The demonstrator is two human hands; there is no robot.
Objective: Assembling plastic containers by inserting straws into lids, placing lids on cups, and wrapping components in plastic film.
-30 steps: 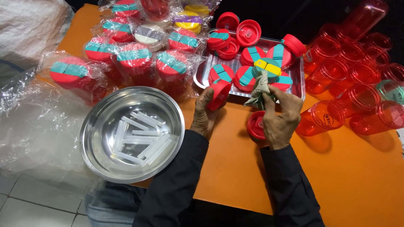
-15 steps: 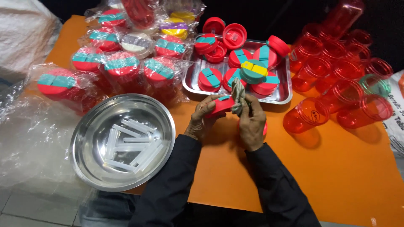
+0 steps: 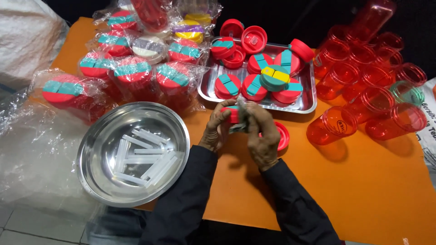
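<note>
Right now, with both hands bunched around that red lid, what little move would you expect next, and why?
Probably a small press or twist to seat whatever is being fitted. Both the left hand and the right hand grip one red lid held up over the orange table, and the piece between the fingers is hidden. The steel tray of lids lies just beyond.

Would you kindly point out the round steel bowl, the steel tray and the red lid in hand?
round steel bowl (image 3: 97,136), head view, left rim.
steel tray (image 3: 309,97), head view, right wall.
red lid (image 3: 233,114), head view, side edge.
</note>
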